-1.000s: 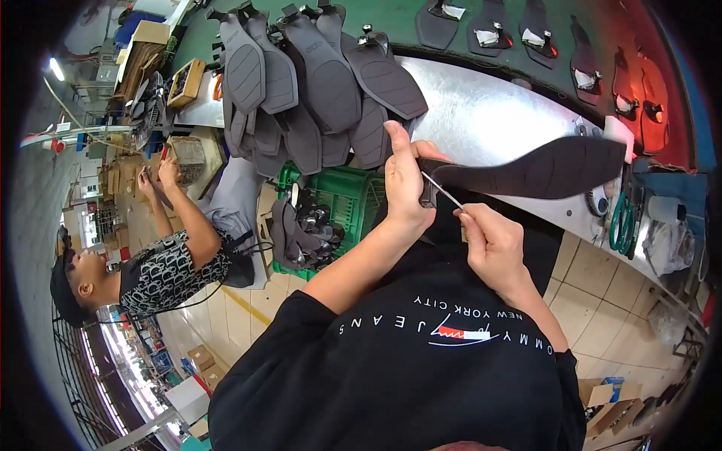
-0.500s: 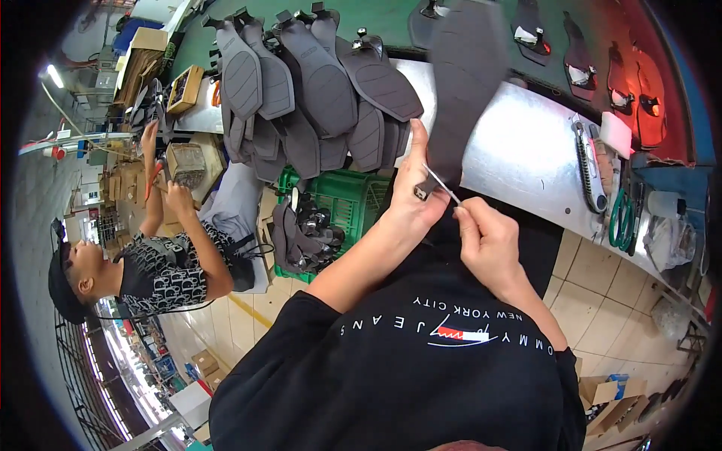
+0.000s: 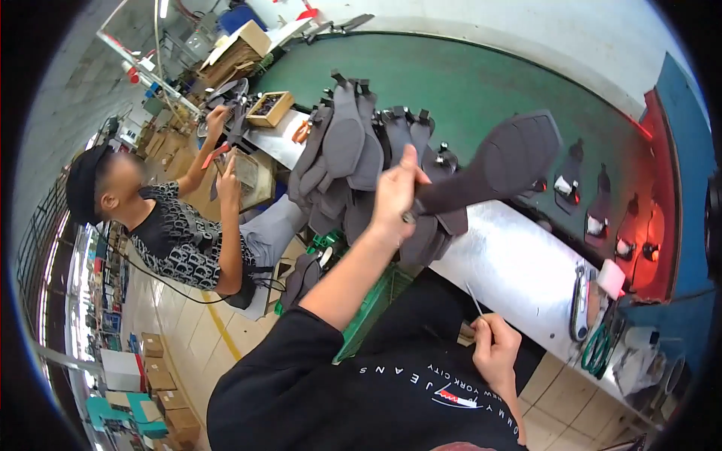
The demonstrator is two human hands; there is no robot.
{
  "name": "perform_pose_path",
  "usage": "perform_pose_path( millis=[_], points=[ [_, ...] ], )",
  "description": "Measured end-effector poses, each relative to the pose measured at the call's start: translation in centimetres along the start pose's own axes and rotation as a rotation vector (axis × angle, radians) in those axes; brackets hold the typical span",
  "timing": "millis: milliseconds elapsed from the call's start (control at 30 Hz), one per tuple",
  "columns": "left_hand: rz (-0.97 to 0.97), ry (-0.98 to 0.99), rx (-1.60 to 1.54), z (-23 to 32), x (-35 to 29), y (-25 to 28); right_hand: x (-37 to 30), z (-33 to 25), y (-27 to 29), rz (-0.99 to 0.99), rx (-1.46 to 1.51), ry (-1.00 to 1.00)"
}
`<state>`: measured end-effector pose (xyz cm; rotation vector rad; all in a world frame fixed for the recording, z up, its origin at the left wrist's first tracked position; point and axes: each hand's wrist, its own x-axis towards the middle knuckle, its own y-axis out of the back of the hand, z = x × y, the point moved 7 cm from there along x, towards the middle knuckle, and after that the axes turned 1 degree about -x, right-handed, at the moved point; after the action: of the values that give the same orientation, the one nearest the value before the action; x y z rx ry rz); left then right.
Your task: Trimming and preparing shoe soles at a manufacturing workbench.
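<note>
My left hand (image 3: 395, 195) is closed on the narrow heel end of a dark grey shoe sole (image 3: 519, 154), its thumb pointing up. The sole's broad forefoot sticks out to the right over the metal ledge. Low in front of my shirt, my right hand (image 3: 496, 347) pinches a thin, pale, pointed rod (image 3: 474, 298), apart from the sole. Part of its handle is hidden by the fingers. Just behind and left of my left hand hangs a heap of similar grey soles (image 3: 346, 143) with small dark heels.
A bare metal ledge (image 3: 500, 244) runs along a green belt (image 3: 451, 75). Sandals (image 3: 598, 214) stand on the belt near a red-lit housing. A utility knife (image 3: 580, 301) and green-handled scissors (image 3: 598, 349) lie right. Below is a green crate (image 3: 368, 312); a co-worker (image 3: 184, 248) works at left.
My left hand has moved left and up with the sole, which has tilted toward the right. My right hand has drawn down and away from it with the rod. The view has turned.
</note>
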<state>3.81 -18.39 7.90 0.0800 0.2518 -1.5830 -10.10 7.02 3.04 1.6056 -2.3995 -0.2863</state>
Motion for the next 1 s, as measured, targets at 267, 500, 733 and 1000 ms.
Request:
perform_pose_path(
  millis=[267,500,733,1000],
  points=[
    [-0.659,-0.502,1.158,14.2,11.6,0.3,0.4,3.8,3.9,0.188,0.008,-0.069],
    [-0.141,-1.064,1.316,18.3,16.4,-7.2,1.6,4.9,6.7,0.338,-0.106,-0.018],
    [-0.608,-0.574,1.621,-3.2,14.9,-22.1,3.9,6.3,11.1,0.425,-0.330,-0.096],
    [-0.451,-0.716,1.240,-11.9,17.5,-21.9,4.3,8.7,12.1,0.402,-0.789,-0.071]
  ],
)
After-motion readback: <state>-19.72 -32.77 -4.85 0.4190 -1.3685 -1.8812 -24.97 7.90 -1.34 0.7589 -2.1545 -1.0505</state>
